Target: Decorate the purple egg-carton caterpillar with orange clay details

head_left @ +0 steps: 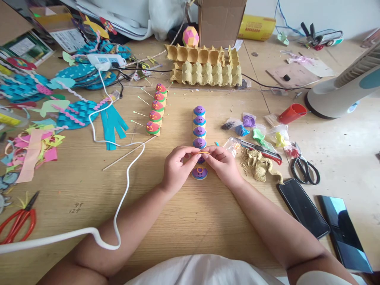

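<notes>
From where I stand, the plainest writing is on the table (190,221): small dark handwritten figures (76,208) in two short rows, the upper looking like "99" and the lower like "124", though the last digit is unclear. The yellow roll (256,27) at the back carries red lettering too small to make out. The white labels on the box (69,40) and the green pack (26,46) bear print that I can't read either.

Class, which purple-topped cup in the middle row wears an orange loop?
The near-end cup, set apart by its orange loop. The four farthest cups show none; the fifth cup is partly hidden.
</notes>
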Available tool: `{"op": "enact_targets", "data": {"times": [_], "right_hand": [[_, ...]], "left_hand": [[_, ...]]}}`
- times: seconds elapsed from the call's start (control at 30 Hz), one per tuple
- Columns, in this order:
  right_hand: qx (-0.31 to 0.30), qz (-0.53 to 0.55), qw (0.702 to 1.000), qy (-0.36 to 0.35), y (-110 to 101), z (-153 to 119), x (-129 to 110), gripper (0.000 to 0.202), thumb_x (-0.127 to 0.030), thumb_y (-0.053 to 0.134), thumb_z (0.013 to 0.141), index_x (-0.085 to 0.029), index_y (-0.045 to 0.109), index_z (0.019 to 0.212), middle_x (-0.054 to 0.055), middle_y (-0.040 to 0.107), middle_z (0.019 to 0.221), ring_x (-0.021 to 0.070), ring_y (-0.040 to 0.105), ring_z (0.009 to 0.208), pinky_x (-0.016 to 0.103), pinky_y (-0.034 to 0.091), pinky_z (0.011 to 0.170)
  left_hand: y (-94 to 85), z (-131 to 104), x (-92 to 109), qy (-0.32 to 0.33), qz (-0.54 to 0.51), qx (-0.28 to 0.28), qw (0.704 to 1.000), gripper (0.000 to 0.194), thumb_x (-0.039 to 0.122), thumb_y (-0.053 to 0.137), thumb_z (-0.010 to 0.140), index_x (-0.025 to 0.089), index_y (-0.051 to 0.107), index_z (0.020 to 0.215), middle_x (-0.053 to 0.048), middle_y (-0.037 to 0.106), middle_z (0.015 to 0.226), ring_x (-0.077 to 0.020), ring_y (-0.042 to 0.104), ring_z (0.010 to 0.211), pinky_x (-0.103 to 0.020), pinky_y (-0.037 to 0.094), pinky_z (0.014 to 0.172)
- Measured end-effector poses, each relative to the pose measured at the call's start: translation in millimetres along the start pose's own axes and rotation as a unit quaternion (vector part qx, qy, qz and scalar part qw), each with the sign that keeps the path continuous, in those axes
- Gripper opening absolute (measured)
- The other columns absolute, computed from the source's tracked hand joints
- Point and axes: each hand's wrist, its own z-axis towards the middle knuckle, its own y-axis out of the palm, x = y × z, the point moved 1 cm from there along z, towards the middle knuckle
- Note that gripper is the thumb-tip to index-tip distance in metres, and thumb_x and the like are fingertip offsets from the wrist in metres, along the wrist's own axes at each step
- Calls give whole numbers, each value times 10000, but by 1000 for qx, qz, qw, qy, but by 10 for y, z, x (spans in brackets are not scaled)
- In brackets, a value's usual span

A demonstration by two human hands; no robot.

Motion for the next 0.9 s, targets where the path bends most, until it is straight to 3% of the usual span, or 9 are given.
{"op": "enact_targets", "data": {"times": [0.23, 0.5, 0.6, 0.73, 0.9], "right_hand": [[8, -23, 1000, -12, -14, 4, 11, 324, -522, 822, 828, -221, 769, 935, 38, 788, 899, 185, 729, 897, 334, 611, 850], [19, -3, 1000, 1, -13, 0, 32, 310, -489, 864, 787, -228, 788, 934, 27, 793, 919, 159, 713, 844, 316, 615, 823], [22, 7, 1000, 8, -15, -5, 47, 347, -489, 878, 768, -236, 792, 989, 28, 793, 952, 160, 712, 860, 319, 618, 827], [19, -13, 1000, 11, -22, -11, 67, 369, -469, 861, 798, -238, 781, 1074, 4, 751, 847, 140, 676, 770, 294, 597, 749], [20, -3, 1000, 19, -22, -3, 79, 337, -472, 866, 792, -223, 780, 1002, 12, 756, 857, 142, 683, 777, 290, 585, 748]], "left_hand": [[-4, 0, -16, 12, -5, -2, 1000, 122, 252, 753, 907, 209, 762, 1021, -53, 764, 982, -160, 690, 867, -293, 557, 811], [-13, 14, 22, 25, 9, 4, 1000, 68, 271, 749, 918, 209, 765, 941, -44, 761, 923, -158, 676, 844, -285, 542, 769], [-17, 20, 22, 23, 16, 8, 1000, 71, 280, 748, 918, 211, 764, 929, -37, 755, 903, -151, 659, 811, -284, 536, 758], [-24, 29, 17, 14, 14, 13, 1000, 80, 288, 739, 922, 213, 764, 926, -24, 746, 875, -139, 635, 766, -274, 529, 740], [-23, 25, 21, 9, 7, 12, 1000, 75, 279, 740, 921, 207, 758, 907, -18, 738, 856, -132, 626, 756, -264, 522, 729]]}}
